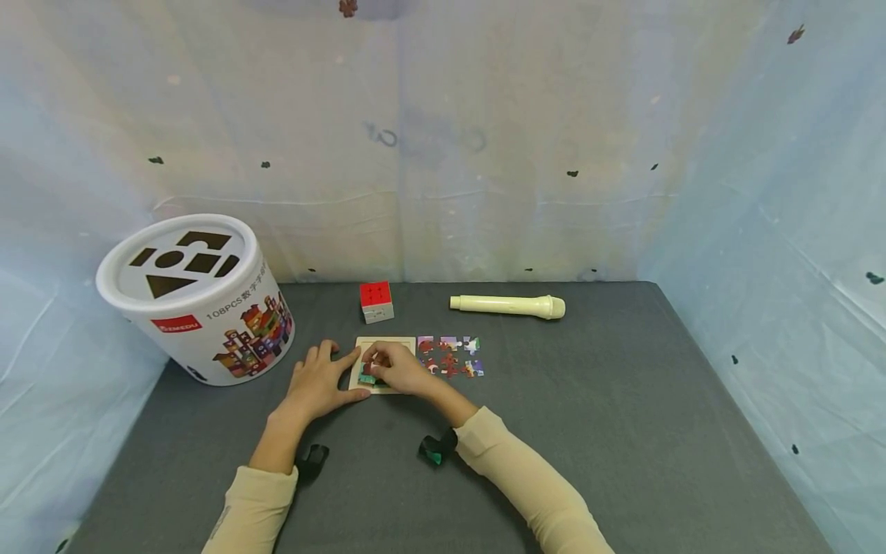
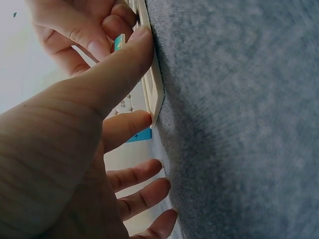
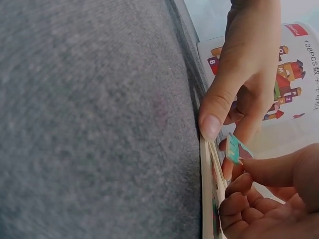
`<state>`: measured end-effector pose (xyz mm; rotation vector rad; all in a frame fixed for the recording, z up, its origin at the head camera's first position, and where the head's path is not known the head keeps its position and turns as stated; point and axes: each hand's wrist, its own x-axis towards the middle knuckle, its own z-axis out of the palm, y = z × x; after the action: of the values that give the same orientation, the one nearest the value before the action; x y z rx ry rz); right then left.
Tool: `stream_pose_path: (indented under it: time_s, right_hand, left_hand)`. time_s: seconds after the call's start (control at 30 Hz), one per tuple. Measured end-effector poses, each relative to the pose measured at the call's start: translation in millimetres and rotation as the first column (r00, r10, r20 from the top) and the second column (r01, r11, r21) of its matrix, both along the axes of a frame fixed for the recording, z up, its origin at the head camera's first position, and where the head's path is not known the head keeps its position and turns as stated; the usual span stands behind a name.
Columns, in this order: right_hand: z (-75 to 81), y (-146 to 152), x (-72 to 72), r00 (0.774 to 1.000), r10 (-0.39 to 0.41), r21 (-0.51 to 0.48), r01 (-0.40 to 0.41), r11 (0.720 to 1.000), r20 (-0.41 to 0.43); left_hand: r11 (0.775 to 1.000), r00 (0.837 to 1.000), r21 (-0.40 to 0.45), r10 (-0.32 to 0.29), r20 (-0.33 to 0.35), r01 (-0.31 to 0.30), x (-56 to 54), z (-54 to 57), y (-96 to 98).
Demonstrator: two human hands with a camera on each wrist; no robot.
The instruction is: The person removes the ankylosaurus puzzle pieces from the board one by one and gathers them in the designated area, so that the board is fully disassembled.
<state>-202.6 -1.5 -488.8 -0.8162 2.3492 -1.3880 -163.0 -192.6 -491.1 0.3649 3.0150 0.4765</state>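
A small wooden puzzle tray lies flat on the grey table. My left hand is at its left side, thumb on the near edge and index fingertip against the left side; the other fingers spread out straight. Over the tray, my right hand pinches a teal and dark red puzzle piece between thumb and fingers, tilted above the surface. Part of the tray's inside is hidden under this hand. Several loose puzzle pieces lie in rows just right of the tray.
Behind the tray stands a red-topped puzzle cube. A pale yellow toy microphone lies farther right. At the back left is a large white block bucket with shaped holes in its lid. Pale cloth walls enclose the table.
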Motion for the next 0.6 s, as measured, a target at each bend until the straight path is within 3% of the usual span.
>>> stream_pose_path:
  time_s: [0.3, 0.6]
  right_hand:
    - [5.3, 9, 1.1, 1.000, 0.008, -0.022, -0.008, 1.000, -0.006]
    - [13.7, 45, 3.3, 1.000, 0.002, -0.031, -0.003, 1.000, -0.020]
  left_hand:
    - [1.000, 1.000, 0.006, -0.002, 0.009, 0.002, -0.2, 1.9, 0.2]
    - [1.000, 1.000, -0.007, 0.008, 0.012, -0.008, -0.7, 0.5, 0.7]
